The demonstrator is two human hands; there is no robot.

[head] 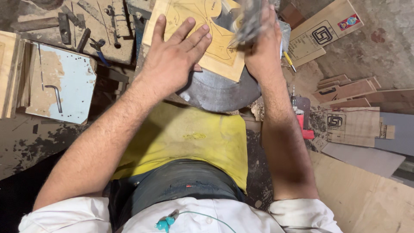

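Observation:
My left hand (174, 54) lies flat, fingers spread, on a light plywood board (220, 49) marked with curved pencil outlines. The board rests on a round grey metal surface (215, 92) in front of me. My right hand (258, 43) is at the board's right edge, fingers closed around a blurred grey tool (249, 17) that stands over the board; what kind of tool it is cannot be made out.
A dusty bench at the upper left carries an Allen key (55, 96) on a pale blue panel, blue-handled pliers (99, 48) and metal bars. Plywood offcuts (351, 123) lie stacked at right, a large sheet (366, 194) at lower right. A red-bodied tool (304, 125) sits by my right forearm.

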